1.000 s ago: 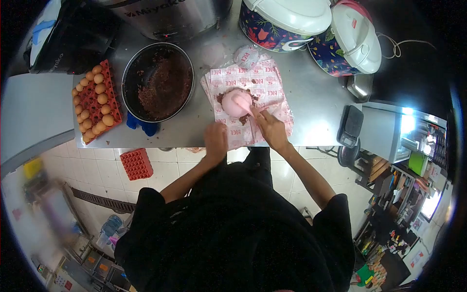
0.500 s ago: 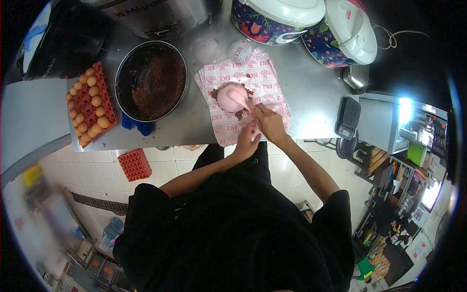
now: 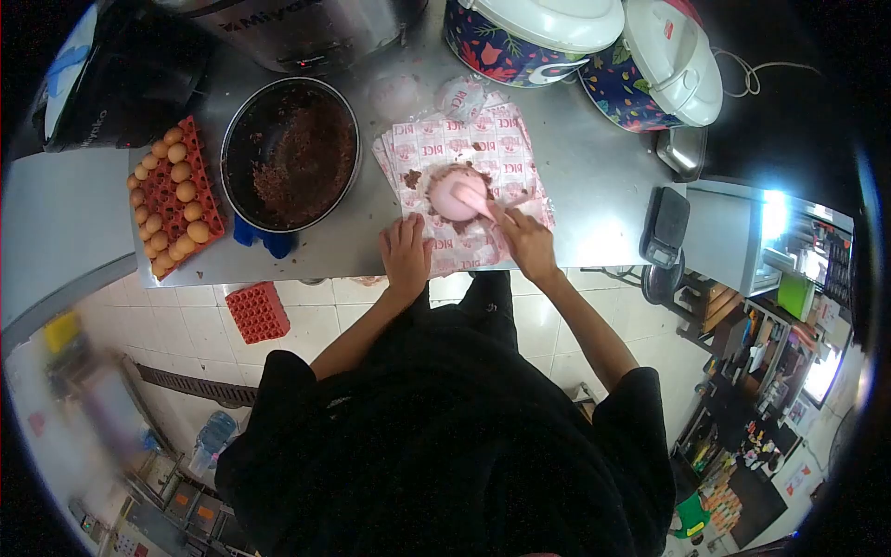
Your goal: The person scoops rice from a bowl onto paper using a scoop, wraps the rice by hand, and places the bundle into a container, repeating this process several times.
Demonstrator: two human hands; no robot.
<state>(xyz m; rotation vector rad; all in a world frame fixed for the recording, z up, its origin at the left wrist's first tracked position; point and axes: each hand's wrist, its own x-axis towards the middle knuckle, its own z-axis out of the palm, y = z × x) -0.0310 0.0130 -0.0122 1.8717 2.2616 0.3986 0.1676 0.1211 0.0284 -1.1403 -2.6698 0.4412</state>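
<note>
A pink bowl-shaped scoop (image 3: 449, 197) lies face down over brown rice on the printed paper sheets (image 3: 445, 139). My right hand (image 3: 527, 243) is closed around its handle, together with what looks like a pink spatula whose blade rests on the scoop. Flat on the left edge of the sheets, my left hand (image 3: 406, 255) holds nothing, its fingers a little apart. Small brown clumps lie on the paper around the scoop. Behind the sheets sit a paper-wrapped ball (image 3: 461, 97) and a clear-wrapped bundle (image 3: 393, 96).
To the left are a dark pot (image 3: 243, 153) of brown rice, a blue cloth (image 3: 264, 239) and a red egg tray (image 3: 212, 200). Two floral containers (image 3: 492, 56) with white lids stand at the back. A black scale (image 3: 667, 223) is at the right.
My left hand has moved left from beside the right hand and now lies flat on the sheets. The scoop and my right hand have shifted slightly right and toward me.
</note>
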